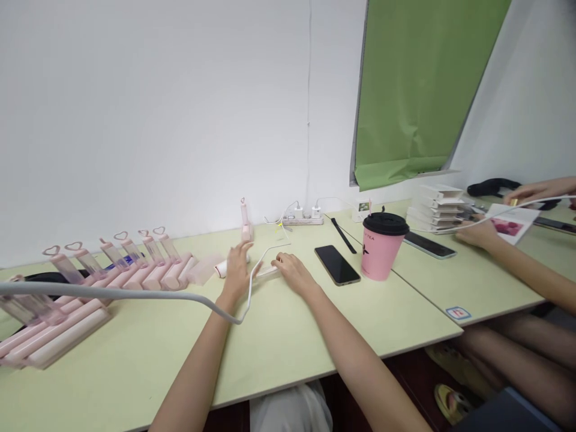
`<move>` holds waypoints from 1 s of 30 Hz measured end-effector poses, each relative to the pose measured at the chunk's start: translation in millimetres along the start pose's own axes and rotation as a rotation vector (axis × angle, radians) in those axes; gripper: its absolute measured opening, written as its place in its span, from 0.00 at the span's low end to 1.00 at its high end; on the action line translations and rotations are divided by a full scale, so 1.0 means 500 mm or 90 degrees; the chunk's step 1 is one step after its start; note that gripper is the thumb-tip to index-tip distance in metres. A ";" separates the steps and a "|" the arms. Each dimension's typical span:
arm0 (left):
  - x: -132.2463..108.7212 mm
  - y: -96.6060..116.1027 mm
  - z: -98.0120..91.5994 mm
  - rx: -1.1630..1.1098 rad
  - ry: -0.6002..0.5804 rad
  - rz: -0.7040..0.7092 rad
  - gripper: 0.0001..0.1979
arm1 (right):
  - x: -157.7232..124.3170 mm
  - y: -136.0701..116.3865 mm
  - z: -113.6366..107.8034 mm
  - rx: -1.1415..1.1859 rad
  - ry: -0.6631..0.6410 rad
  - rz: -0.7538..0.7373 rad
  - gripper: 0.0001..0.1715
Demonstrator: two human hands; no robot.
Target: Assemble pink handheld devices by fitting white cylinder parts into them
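Note:
My left hand (237,273) lies over the table with thumb and fingers apart. Beside and partly behind it is a white tube with red print (220,268). Whether the palm touches this tube is hidden. My right hand (292,271) pinches a flat, clear, pale-edged piece (269,273) close to the left thumb. To the left, pink devices with clear barrels and heart-shaped loops (150,267) lie in a row, next to a translucent pale pink piece (202,270). Another pink device (245,222) stands by the wall.
A white cable (157,294) crosses the foreground. Right of my hands are a black phone (337,264) and a lidded pink cup (381,249). A power strip (303,221) sits at the wall. A co-worker's hands (479,231) hold a printed card (513,222) beside stacked white boxes (436,207).

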State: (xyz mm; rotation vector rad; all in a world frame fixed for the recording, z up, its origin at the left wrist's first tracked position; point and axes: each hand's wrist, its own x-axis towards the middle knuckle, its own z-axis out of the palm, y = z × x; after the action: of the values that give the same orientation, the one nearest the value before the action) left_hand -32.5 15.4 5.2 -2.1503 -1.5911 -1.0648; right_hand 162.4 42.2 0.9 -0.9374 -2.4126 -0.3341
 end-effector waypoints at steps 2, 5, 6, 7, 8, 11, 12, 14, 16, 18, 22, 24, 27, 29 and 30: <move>0.000 0.017 0.004 -0.014 -0.112 0.089 0.27 | 0.002 -0.005 -0.004 0.003 0.017 -0.013 0.12; -0.005 0.026 0.021 0.024 -0.187 0.124 0.15 | 0.004 -0.011 -0.009 -0.009 0.019 -0.028 0.10; -0.007 0.027 0.026 0.051 -0.185 0.117 0.10 | 0.005 -0.012 -0.011 -0.016 0.015 -0.038 0.09; -0.008 0.027 0.030 0.080 -0.181 0.111 0.07 | 0.006 -0.013 -0.013 -0.025 0.009 -0.049 0.09; -0.010 0.029 0.032 0.107 -0.181 0.103 0.07 | 0.007 -0.014 -0.015 -0.034 0.005 -0.058 0.08; -0.011 0.039 0.038 0.151 -0.197 0.064 0.09 | 0.008 -0.017 -0.017 -0.059 -0.004 -0.037 0.08; -0.012 0.043 0.040 0.151 -0.207 0.052 0.09 | 0.008 -0.017 -0.016 -0.066 -0.009 -0.009 0.07; -0.013 0.049 0.045 0.129 -0.229 0.036 0.09 | 0.005 -0.016 -0.012 -0.076 -0.042 0.062 0.06; -0.016 0.050 0.050 0.100 -0.242 0.026 0.08 | 0.000 -0.014 -0.006 -0.071 -0.093 0.114 0.08; -0.021 0.046 0.053 0.083 -0.247 0.015 0.08 | -0.004 -0.014 0.001 -0.054 -0.123 0.136 0.11; -0.024 0.044 0.048 0.028 -0.231 0.006 0.07 | -0.001 -0.018 0.010 0.062 -0.055 0.175 0.09; -0.018 0.047 0.040 -0.040 -0.173 -0.040 0.07 | 0.008 -0.020 0.013 0.191 0.032 0.236 0.11; -0.001 0.043 0.021 -0.104 0.020 -0.179 0.11 | 0.023 -0.018 0.012 0.313 0.166 0.349 0.18; 0.005 0.029 0.009 -0.082 0.086 -0.231 0.12 | 0.025 -0.012 0.009 0.297 0.178 0.399 0.20; 0.004 0.021 0.004 -0.054 0.066 -0.233 0.12 | 0.023 -0.009 0.007 0.275 0.157 0.411 0.19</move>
State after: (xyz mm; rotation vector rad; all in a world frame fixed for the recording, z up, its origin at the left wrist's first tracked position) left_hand -22.0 14.5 7.4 -1.8581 -1.9682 -1.3480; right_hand 151.0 46.8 4.4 -1.3001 -1.7347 0.2821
